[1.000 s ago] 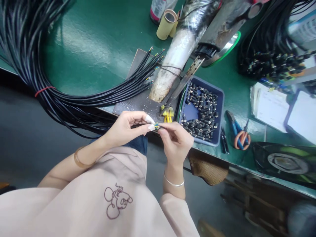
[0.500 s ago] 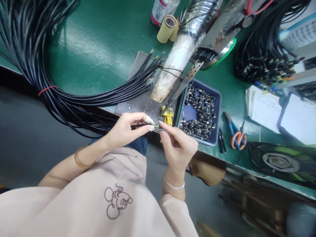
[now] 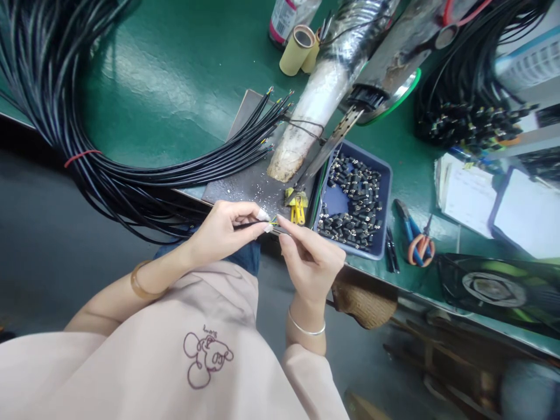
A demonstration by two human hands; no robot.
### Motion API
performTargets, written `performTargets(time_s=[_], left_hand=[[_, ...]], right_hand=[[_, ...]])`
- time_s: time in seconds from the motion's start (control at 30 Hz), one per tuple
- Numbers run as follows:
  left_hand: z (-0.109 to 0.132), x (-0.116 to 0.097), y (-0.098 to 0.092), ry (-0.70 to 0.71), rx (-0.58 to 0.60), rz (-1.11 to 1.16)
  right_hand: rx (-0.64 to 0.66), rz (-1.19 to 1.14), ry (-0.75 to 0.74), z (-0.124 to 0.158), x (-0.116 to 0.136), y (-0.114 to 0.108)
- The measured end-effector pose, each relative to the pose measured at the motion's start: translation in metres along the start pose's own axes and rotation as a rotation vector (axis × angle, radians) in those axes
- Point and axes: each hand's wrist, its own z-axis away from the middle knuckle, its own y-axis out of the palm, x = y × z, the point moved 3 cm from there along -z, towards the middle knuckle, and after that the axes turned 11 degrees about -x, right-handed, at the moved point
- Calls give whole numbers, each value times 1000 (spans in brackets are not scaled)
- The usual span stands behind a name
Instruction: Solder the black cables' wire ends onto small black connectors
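Between thumb and fingers, my left hand [image 3: 230, 227] pinches a black cable [image 3: 247, 224] near its stripped end. Thin coloured wires [image 3: 273, 221], yellow and blue among them, stick out past the fingertips. My right hand [image 3: 312, 254] meets these wires with its index fingertip, the thumb held apart below and the other fingers curled; nothing shows in its grasp. Just beyond the fingertips a yellow holder [image 3: 298, 210] sits at the table edge, under the tip of a soldering iron [image 3: 321, 149]. More black cables [image 3: 210, 163] with coloured wire ends rest on a dark board [image 3: 245, 189].
Right of the iron stands a blue-grey tray [image 3: 385, 204] of small black connectors. Blue-orange pliers [image 3: 417, 239] and a fan [image 3: 494, 287] lie farther right. A foil-wrapped duct [image 3: 301, 125] slants over the board. Behind are cardboard tubes [image 3: 295, 52] and a bottle [image 3: 282, 23].
My right hand has shifted slightly left, its index fingertip now against the wires. The wires look less fanned out. My left hand keeps its pinch on the cable.
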Motion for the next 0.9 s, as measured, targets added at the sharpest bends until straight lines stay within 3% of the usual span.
performTargets(time_s=[0.27, 0.47, 0.63, 0.8, 0.9], left_hand=[[1, 1, 0, 37, 93, -45], [0, 1, -2, 5, 39, 3], [0, -1, -3, 36, 19, 1], [2, -3, -4, 125, -78, -54], [3, -6, -5, 222, -96, -98]], right_hand=[[188, -51, 51, -10, -2, -1], [-12, 24, 89, -10, -5, -10], [74, 70, -50, -10, 0, -9], [129, 77, -183, -11, 1, -10], [63, 68, -97, -11, -4, -11]])
